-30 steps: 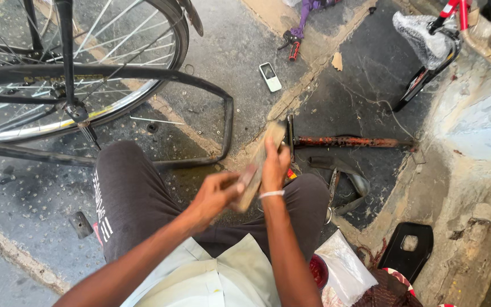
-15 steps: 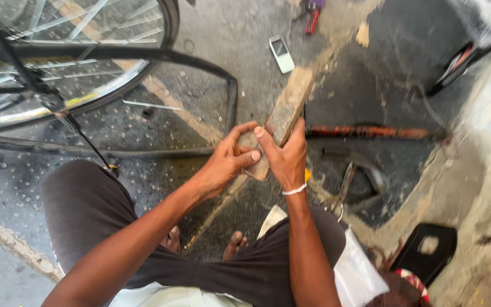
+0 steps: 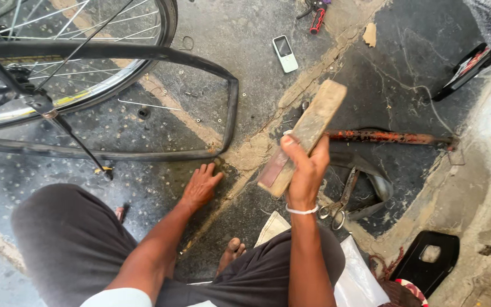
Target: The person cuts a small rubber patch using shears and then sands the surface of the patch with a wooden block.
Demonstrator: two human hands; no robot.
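**A:** Head view first: where are your hands?

**B:** Your right hand point(image 3: 307, 173) is raised in front of you, fingers wrapped tight around a long wooden block point(image 3: 305, 136). The block tilts up and away from you, its upper end over the sandy strip on the ground, its lower end sticking out below your fist. A reddish-brown patch covers the lower face of the block.

**A:** And the left?

**B:** Your left hand point(image 3: 201, 186) lies flat on the dark floor, fingers spread and holding nothing. Its fingertips reach the black rubber inner tube point(image 3: 231, 108), just where the tube bends at its lower corner; I cannot tell whether they press on the rubber or only lie beside it.

**A:** What surrounds the tube?

**B:** It loops across the floor from the bicycle wheel point(image 3: 80, 54) at the upper left, whose spokes and rim fill that corner. A loose spoke point(image 3: 149, 104) lies inside the loop.

**A:** What's near the block?

**B:** Behind it on the ground lies a rusty red rod point(image 3: 390, 137), running to the right. Below that, just beside your right wrist, sit a pair of scissors point(image 3: 342, 199). A small phone point(image 3: 285, 53) lies well apart, further up, with red-handled pliers point(image 3: 316, 16) at the top edge.

**A:** And you?

**B:** You sit low, knees wide, a bare foot point(image 3: 231, 253) showing between them.
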